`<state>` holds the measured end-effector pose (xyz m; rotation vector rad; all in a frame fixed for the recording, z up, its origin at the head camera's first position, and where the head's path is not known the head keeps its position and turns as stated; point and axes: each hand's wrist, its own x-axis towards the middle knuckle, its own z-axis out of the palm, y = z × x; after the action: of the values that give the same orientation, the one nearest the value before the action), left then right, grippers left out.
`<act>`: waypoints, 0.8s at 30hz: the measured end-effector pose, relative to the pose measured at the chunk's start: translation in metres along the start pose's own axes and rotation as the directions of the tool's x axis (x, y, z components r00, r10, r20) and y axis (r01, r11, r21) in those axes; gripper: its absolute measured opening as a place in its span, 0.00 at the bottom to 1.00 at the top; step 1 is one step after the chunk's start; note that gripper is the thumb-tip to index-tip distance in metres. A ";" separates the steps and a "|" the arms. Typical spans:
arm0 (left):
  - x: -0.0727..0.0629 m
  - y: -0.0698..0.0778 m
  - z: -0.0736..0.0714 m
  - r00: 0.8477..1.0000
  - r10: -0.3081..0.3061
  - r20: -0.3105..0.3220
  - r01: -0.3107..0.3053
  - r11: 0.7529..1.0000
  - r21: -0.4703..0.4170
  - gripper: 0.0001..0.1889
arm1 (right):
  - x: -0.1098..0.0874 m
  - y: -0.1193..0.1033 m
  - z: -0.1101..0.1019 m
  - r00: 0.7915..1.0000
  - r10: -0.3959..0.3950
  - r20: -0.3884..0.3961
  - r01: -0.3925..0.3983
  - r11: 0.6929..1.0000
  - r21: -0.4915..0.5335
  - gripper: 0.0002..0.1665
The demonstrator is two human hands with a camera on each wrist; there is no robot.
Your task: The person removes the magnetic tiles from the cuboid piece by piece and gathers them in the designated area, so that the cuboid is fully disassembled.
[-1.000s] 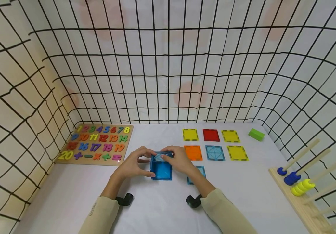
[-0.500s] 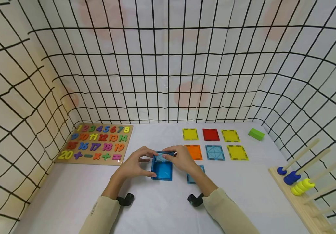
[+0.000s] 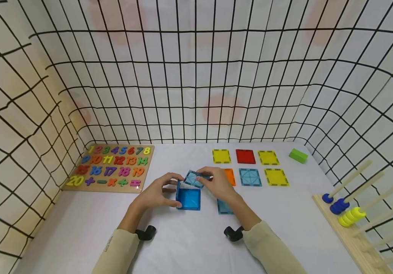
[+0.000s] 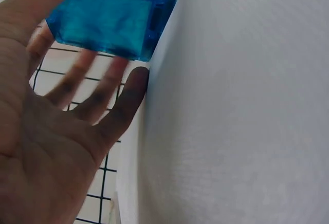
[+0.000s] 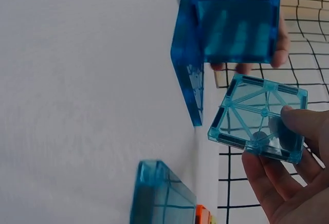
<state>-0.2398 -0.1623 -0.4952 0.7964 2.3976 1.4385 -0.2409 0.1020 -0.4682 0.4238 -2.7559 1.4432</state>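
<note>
My left hand [image 3: 155, 193] holds an upright blue magnetic tile [image 5: 236, 29] between thumb and fingers. That tile stands along the left edge of a flat blue magnetic tile [image 3: 190, 199] on the white tabletop. Just behind them, my right hand [image 3: 221, 186] pinches a light blue magnetic tile [image 5: 257, 116] with cross ribs, tilted and turned at an angle. In the right wrist view a gap shows between this tile and the blue pair. The left wrist view has the upright tile's face [image 4: 105, 21] close to the palm, with fingers spread behind it.
Another light blue tile [image 3: 224, 207] lies by my right wrist. Beyond are yellow [image 3: 276, 177], red [image 3: 246, 156], orange [image 3: 230, 176] and blue [image 3: 250, 177] tiles. A number board [image 3: 107, 167] lies left; a green block [image 3: 298, 155] and peg abacus [image 3: 352, 228] are right.
My right hand has drawn the light blue tile back and to the right, off the rear edge of the blue tiles, and turned it. The left hand keeps its hold.
</note>
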 end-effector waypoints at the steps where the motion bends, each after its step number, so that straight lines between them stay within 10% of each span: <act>1: 0.000 0.000 0.000 1.000 -0.013 0.011 0.013 1.000 -0.001 0.40 | -0.001 0.000 -0.002 1.000 0.001 -0.008 -0.001 1.000 0.003 0.13; 24: 0.000 0.001 0.001 0.997 -0.047 0.068 0.040 0.995 0.091 0.51 | -0.049 0.035 -0.082 0.995 0.023 -0.098 -0.014 0.996 0.091 0.28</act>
<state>-0.2386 -0.1611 -0.4947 0.7959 2.4259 1.2734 -0.2116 0.1984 -0.4554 0.3193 -2.6333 1.5531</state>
